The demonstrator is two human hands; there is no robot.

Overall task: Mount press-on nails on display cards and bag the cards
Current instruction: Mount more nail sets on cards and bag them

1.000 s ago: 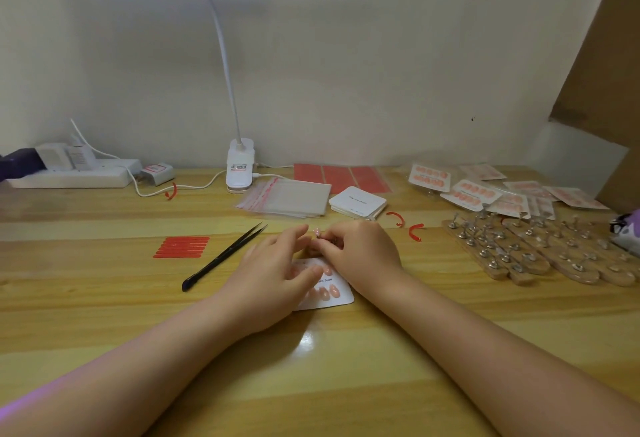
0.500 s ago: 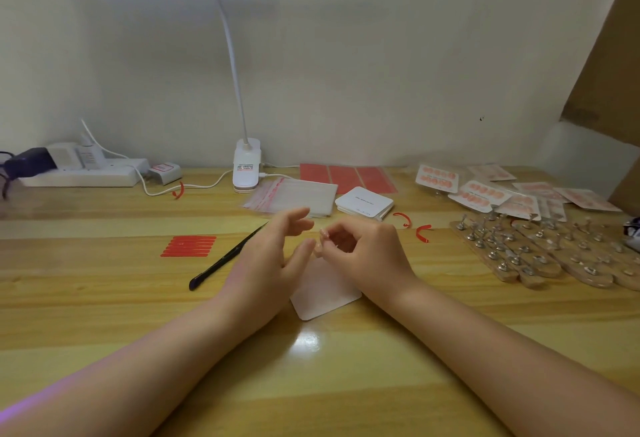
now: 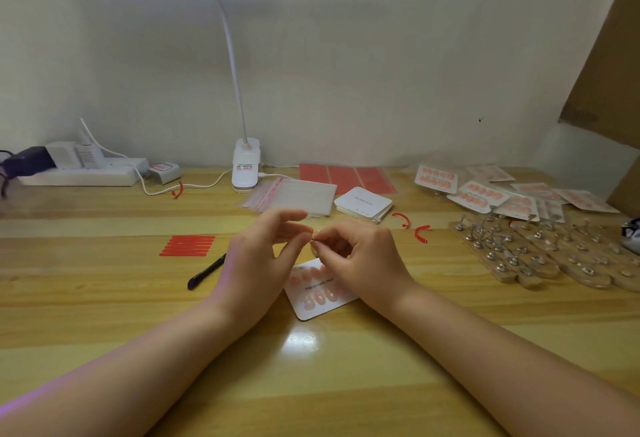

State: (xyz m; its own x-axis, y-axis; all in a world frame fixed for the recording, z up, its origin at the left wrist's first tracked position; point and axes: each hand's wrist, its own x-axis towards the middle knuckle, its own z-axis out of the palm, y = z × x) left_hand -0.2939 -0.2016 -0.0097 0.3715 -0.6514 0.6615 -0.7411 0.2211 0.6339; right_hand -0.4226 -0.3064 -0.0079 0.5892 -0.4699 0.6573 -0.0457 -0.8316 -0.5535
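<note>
1. The right hand (image 3: 360, 256) hovers just above the desk (image 3: 104, 298) with curled fingers, pinching a tiny item at its fingertips; it is too small to name with certainty.
2. The left hand (image 3: 263, 260) hangs beside it, fingers loosely spread and holding nothing, its thumb tip close to the right hand's pinch.
3. A white card (image 3: 320, 293) lies flat on the desk under and between the hands, carrying pink nails (image 3: 318, 298) in two rows; its far part is hidden by the right hand.
4. Black tweezers (image 3: 204, 272) lie left of the left hand, with red strips (image 3: 187, 245) beyond them.
5. Clear bags (image 3: 294, 196) and a stack of blank cards (image 3: 363, 202) sit behind the hands, near the lamp base (image 3: 246, 168).
6. Bagged cards (image 3: 485, 194) and wooden nail stands (image 3: 540, 253) fill the right side.
</note>
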